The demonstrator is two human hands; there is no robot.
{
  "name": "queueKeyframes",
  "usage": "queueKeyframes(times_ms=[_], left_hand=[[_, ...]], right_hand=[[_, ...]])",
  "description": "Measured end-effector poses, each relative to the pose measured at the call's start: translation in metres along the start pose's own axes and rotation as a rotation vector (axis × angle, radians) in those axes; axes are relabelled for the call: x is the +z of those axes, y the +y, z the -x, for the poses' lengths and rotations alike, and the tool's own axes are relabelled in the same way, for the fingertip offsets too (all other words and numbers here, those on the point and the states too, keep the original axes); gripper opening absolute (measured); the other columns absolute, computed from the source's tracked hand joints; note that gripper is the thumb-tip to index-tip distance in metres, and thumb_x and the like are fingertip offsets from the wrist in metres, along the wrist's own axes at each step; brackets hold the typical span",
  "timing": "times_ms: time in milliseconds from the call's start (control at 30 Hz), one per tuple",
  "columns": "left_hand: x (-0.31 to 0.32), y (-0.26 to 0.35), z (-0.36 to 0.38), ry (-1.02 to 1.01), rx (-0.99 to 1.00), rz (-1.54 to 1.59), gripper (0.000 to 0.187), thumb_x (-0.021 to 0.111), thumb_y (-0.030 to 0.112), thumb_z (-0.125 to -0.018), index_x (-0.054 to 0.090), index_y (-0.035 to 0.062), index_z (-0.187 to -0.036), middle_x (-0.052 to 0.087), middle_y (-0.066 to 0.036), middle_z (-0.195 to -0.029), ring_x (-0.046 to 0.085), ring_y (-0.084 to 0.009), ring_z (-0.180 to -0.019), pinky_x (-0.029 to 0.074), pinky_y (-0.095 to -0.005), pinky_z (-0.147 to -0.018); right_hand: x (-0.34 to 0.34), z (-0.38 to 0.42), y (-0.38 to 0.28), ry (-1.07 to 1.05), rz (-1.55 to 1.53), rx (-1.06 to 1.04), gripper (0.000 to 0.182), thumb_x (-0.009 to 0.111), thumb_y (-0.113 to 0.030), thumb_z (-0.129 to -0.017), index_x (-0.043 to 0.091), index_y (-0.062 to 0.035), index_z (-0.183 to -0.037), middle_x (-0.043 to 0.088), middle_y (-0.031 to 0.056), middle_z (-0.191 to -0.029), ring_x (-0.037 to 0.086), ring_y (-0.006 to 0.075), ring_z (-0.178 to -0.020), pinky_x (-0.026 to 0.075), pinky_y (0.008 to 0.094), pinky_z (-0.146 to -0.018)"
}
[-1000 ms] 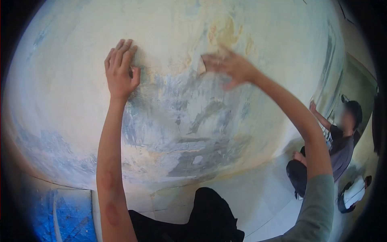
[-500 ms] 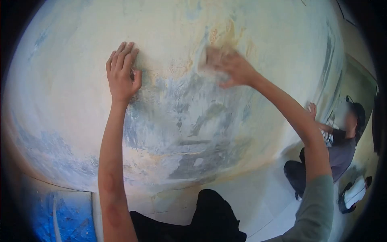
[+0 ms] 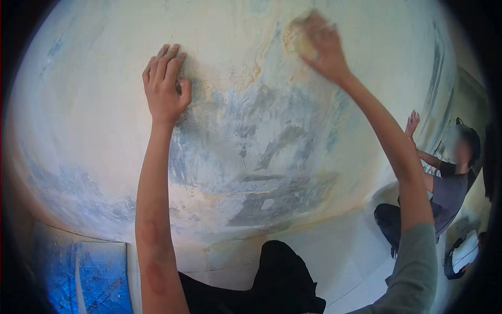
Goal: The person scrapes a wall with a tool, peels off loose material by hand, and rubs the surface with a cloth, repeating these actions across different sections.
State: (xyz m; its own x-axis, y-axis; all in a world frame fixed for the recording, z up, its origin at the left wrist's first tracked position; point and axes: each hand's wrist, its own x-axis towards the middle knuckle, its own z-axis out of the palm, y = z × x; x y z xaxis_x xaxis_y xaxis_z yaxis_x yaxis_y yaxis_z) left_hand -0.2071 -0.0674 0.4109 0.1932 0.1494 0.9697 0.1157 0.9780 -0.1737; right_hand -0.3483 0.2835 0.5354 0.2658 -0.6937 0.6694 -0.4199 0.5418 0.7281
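A large pale wall (image 3: 235, 31) with grey-blue patches and yellowish stains rises in front of me. My left hand (image 3: 166, 86) rests on it at the left, fingers pointing up and slightly apart, the thumb bent beside a dark gap. Higher up and to the right, my right hand (image 3: 325, 47) is against the wall by a yellow-brown stain, blurred by motion. Its fingers look curled around something pale and yellowish that I cannot make out. A rough grey patch (image 3: 261, 204) lies lower on the wall, below and between the hands.
At the right, another person (image 3: 444, 193) crouches with a raised hand (image 3: 412, 123) near the wall. Blue sheeting (image 3: 102, 277) lies at the lower left. Pale floor tiles (image 3: 340, 251) border the wall's base. A white and black item (image 3: 464, 254) is behind that person.
My right hand has moved up and to the right across the wall. My left hand stays on its spot while the view shifts slightly. The other person's hand appears higher and more open.
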Motion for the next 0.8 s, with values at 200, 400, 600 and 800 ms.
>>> queueKeyframes(times_ms=[200, 400, 600, 800], left_hand=[[-0.001, 0.001, 0.000, -0.014, -0.003, -0.002, 0.045, 0.049, 0.006, -0.072, 0.062, 0.0069, -0.116, 0.056, -0.007, -0.133, 0.046, -0.0254, -0.131, 0.031, -0.0434, -0.109], [0.002, 0.001, -0.002, 0.020, -0.010, -0.028, 0.042, 0.051, 0.011, -0.071, 0.063, 0.0090, -0.112, 0.059, -0.006, -0.128, 0.050, -0.0256, -0.127, 0.033, -0.0441, -0.108], [0.000, -0.001, -0.002, 0.019, 0.001, -0.006, 0.042, 0.051, 0.010, -0.071, 0.063, 0.0084, -0.111, 0.059, -0.007, -0.128, 0.049, -0.0265, -0.127, 0.033, -0.0451, -0.107], [0.002, 0.002, -0.001, 0.012, -0.020, -0.014, 0.042, 0.050, 0.008, -0.071, 0.063, 0.0074, -0.111, 0.059, -0.007, -0.129, 0.049, -0.0268, -0.128, 0.032, -0.0439, -0.107]], right_hand=[[-0.011, -0.034, 0.017, 0.051, -0.103, 0.171, 0.055, 0.057, -0.034, -0.086, 0.049, -0.0151, -0.137, 0.039, 0.0112, -0.148, 0.031, 0.0296, -0.140, 0.016, 0.0498, -0.115], [-0.002, -0.019, -0.045, -0.243, -0.158, -0.403, 0.059, 0.059, -0.041, -0.086, 0.048, -0.0236, -0.140, 0.032, 0.0079, -0.154, 0.034, 0.0225, -0.140, 0.015, 0.0498, -0.117], [0.003, -0.039, 0.021, 0.168, -0.025, 0.189, 0.051, 0.060, -0.028, -0.083, 0.055, -0.0167, -0.133, 0.046, 0.0119, -0.145, 0.035, 0.0276, -0.139, 0.018, 0.0521, -0.115], [-0.011, -0.018, -0.031, -0.220, -0.174, -0.321, 0.057, 0.060, -0.039, -0.086, 0.048, -0.0233, -0.139, 0.035, 0.0081, -0.152, 0.031, 0.0243, -0.141, 0.004, 0.0550, -0.118]])
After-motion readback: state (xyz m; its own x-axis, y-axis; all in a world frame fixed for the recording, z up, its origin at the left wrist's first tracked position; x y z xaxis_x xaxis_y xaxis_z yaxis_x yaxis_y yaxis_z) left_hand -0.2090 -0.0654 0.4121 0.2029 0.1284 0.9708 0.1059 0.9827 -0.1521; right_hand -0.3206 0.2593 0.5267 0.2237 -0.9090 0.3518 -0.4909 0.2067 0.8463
